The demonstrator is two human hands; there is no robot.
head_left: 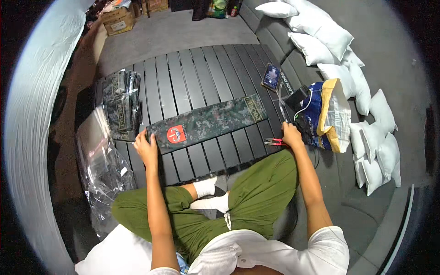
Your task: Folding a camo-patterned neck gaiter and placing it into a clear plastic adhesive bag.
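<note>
Nearest the head camera, a white shirt (284, 250) is seen behind green trousers (263, 183), the legs folded, perhaps so that the work can be kept close. Beyond them a camo strip (215, 121) is laid flat across a slatted table (185, 68), its red patch (176, 134) face up, probably so that its length is supported. Its left end is touched by the left hand (145, 149), seemingly as a steadying weight; whether the edge is pinched cannot be told. Near the other end, the right hand (291, 134) is held with fingers curled together; whether anything is gripped cannot be told. Red-handled snips (274, 142) are placed right by it, within easy reach. Other camo pieces (120, 110) are stacked at the left, apparently in clear film, with clear bags (103, 167) heaped beside them. At the right, what is held inside a blue and yellow sack (326, 120) cannot be made out
</note>
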